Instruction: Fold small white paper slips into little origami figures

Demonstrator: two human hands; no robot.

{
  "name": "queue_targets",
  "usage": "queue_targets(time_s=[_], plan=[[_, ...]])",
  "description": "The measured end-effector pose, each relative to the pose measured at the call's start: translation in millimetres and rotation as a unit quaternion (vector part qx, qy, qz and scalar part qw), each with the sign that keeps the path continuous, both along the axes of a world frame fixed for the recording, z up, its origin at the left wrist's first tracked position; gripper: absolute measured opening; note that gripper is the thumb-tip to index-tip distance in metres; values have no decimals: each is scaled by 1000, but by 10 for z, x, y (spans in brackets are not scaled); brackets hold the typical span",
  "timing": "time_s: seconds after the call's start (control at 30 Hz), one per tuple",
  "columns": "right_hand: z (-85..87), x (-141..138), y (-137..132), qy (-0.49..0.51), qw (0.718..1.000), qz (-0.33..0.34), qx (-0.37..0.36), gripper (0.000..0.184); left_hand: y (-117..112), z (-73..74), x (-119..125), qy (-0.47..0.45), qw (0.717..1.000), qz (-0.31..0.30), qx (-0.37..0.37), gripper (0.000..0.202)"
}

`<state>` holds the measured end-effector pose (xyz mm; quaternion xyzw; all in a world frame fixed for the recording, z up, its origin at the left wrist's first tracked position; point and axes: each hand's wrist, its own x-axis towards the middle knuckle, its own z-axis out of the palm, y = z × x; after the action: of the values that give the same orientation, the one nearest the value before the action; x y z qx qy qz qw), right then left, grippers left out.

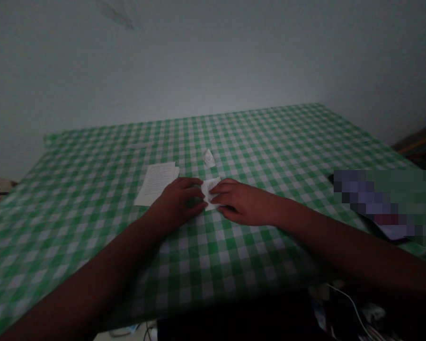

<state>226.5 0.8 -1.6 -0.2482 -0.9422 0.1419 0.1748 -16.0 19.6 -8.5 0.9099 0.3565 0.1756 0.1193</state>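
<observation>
Left hand (175,203) and right hand (244,203) press their fingertips together on a small folded paper (208,192) lying on the checked tablecloth (230,265); uneven pressure could let it spring open or skid toward the loose sheets (155,182).

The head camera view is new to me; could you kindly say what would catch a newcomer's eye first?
A green-and-white checked tablecloth fills the picture's middle. At its centre, the left hand and right hand meet on a small white paper, with printed sheets lying just left of them.
</observation>
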Motion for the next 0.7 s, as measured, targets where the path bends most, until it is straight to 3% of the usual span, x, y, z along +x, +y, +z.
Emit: queue_targets(time_s=[0.53,0.7], plan=[[-26,-34,63,83,993,-46,-73,22,5,17,-21,2,1000,6,-21,16],[-81,-18,103,92,993,-62,-48,14,18,4,-21,0,1000,7,-24,16]])
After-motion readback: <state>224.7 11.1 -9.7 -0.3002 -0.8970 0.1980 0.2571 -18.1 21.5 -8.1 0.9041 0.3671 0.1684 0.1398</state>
